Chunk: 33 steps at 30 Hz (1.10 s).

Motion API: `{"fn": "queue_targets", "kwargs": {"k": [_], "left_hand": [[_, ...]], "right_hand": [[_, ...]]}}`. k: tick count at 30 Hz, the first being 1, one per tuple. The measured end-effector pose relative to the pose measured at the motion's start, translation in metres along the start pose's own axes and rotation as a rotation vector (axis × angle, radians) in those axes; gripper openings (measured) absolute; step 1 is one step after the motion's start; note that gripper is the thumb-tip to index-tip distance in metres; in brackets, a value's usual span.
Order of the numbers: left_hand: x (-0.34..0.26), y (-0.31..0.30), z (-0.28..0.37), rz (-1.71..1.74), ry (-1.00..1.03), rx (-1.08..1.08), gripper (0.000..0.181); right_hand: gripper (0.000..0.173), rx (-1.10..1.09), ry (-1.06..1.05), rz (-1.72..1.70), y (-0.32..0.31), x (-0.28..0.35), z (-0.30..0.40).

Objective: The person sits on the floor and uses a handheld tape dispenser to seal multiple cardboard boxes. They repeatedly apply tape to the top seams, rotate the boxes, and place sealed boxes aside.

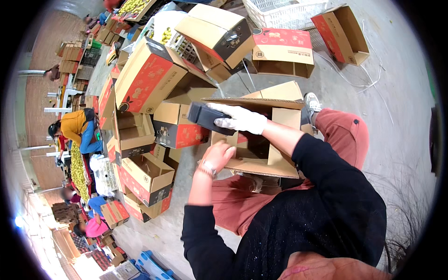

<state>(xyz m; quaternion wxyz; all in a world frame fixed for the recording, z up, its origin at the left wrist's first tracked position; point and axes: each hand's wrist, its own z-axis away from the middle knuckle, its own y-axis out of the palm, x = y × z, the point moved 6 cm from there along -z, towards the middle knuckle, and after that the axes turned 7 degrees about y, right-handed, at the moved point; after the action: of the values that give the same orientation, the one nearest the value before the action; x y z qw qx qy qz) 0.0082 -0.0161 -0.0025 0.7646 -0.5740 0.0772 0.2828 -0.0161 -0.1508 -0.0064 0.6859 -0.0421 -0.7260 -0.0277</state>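
An open cardboard carton [262, 167] stands between my knees with its flaps spread. My right hand [241, 119], in a white glove, grips a black handheld tool [208, 117] above the carton's left side. The tool's exact kind is hard to tell. My bare left hand [219, 154] is at the carton's left flap [224, 138], fingers curled and partly blurred. Whether it pinches the flap is unclear. A watch [209, 166] and a bracelet circle that wrist. The carton's inside is mostly in shadow.
Several red-and-tan open cartons [150, 78] are piled to the left. More lie ahead, near a white plastic crate [285, 15]. Loose white straps [374, 82] trail over the concrete floor. A person in a yellow top [73, 126] bends beside heaped yellow-green fruit [77, 171].
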Motion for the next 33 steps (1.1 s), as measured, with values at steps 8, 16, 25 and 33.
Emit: {"fn": "queue_targets", "kwargs": {"k": [8,16,25,33], "left_hand": [[-0.036,0.001,0.034,-0.411,0.207,-0.64,0.019],[-0.013,0.006,-0.033,-0.43,0.16,-0.57,0.026],[0.007,0.034,-0.04,-0.255,-0.448,-0.825,0.055],[0.033,0.038,-0.022,0.11,-0.514,-1.008,0.056]], "right_hand": [[0.073,0.092,0.01,0.111,0.003,-0.003,-0.004],[0.061,-0.131,0.053,-0.302,-0.023,0.068,0.001],[0.042,-0.548,0.104,-0.631,-0.123,0.023,-0.028],[0.051,-0.513,0.118,-0.669,-0.054,0.006,-0.008]]}}
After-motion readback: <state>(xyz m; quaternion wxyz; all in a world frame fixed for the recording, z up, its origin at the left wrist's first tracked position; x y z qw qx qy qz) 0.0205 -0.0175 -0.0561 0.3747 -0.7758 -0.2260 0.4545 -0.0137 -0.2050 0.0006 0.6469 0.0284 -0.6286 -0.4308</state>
